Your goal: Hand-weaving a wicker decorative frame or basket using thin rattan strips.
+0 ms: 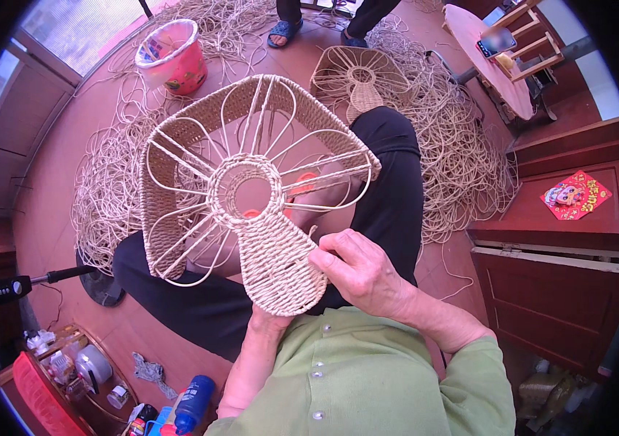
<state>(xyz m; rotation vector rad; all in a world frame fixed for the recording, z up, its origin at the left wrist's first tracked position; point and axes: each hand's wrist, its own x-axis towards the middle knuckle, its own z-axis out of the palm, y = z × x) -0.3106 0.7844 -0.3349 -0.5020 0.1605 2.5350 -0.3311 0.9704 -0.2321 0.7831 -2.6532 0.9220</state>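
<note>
A woven basket [282,261] of beige twisted cord rests across my lap, its ring, looped spokes and tapering woven panel facing up. My right hand [360,269] is closed at the panel's right edge, thumb and forefinger pinched against the weave. A short cord end pokes up just above those fingers. Under the panel's rounded lower end is my left hand [269,320]; only its wrist side shows, and its fingers are hidden behind the weave. Orange spots show through the spokes.
Loose cord piles [455,160] cover the floor on both sides. Ahead lies a second woven basket [360,75], near another person's slippered feet [284,32]. A pink bucket [173,62] stands far left, a round table [462,43] far right. A blue bottle [195,400] is at lower left.
</note>
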